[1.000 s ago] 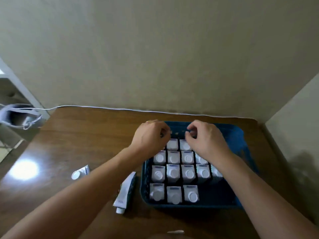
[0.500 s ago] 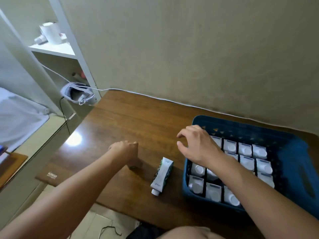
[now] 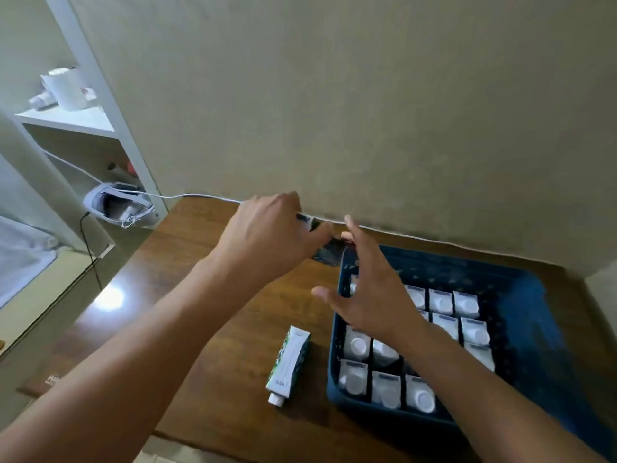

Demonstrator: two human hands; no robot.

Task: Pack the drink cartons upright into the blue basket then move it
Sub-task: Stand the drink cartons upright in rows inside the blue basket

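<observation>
left hand (image 3: 267,235): up over the far-left side of the table, just off the basket's far-left corner, fingers curled round a drink carton, only bits of it peeking out past the knuckles

held carton (image 3: 329,250): dark printed side showing, mostly hidden by the hand, tilt hard to call, sits right beside the basket's far-left corner, not inside

right hand (image 3: 370,292): hovering over the basket's left edge, fingers spread and fairly straight, nothing in it, fingertips reaching up close to the held carton, can't tell if actually touching

blue basket (image 3: 534,295): on the right part of the table, near the wall, right side and far strip bare

packed cartons (image 3: 440,300): standing upright in tidy rows in the left and middle of the basket, white caps facing up, packed tight against each other, some hidden under the right forearm

loose carton (image 3: 288,362): lying flat on its side on the table, just left of the basket, cap end pointing toward the near edge, not touching the basket as far as visible

table (image 3: 207,295): brown wood, shiny, bright light glare on the left part

white cable (image 3: 187,196): runs along the back edge of the table at the foot of the wall

shelf unit (image 3: 83,121): white, off to the left, some pale stuff on the upper shelf, too blurry to name
</observation>
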